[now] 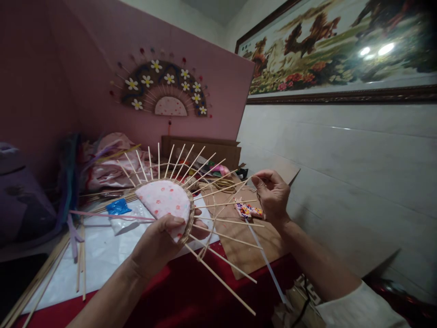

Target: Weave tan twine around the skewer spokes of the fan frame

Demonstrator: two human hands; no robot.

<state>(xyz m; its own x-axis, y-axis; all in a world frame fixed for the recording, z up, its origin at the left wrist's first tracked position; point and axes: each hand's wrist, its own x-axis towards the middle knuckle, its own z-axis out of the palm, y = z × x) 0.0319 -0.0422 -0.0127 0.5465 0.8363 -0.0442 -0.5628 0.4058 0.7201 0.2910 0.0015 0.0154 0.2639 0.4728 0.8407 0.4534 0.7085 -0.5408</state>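
My left hand (170,230) grips a half-round fan frame by its fabric-covered centre (167,198), thumb on top and fingers behind. The fabric is pale pink with small red flowers, and a twisted cord border runs along its curved edge. Thin wooden sticks (223,239) fan out from that edge. A thin brown cord (214,212) is strung across several sticks at mid-length. To the right, my right hand (272,193) is closed in a pinch on the cord, close to a stick's tip. Part of the cord hangs below its fingers.
A finished-looking flowered fan (170,82) hangs on the pink board (218,82). On the table lie brown cardboard (246,255), white sheeting (99,269), a blue packet (118,206), loose sticks (82,264) and a bead-covered piece (244,208). Pink cloth (112,168) is heaped behind. A tiled wall (341,182) stands right.
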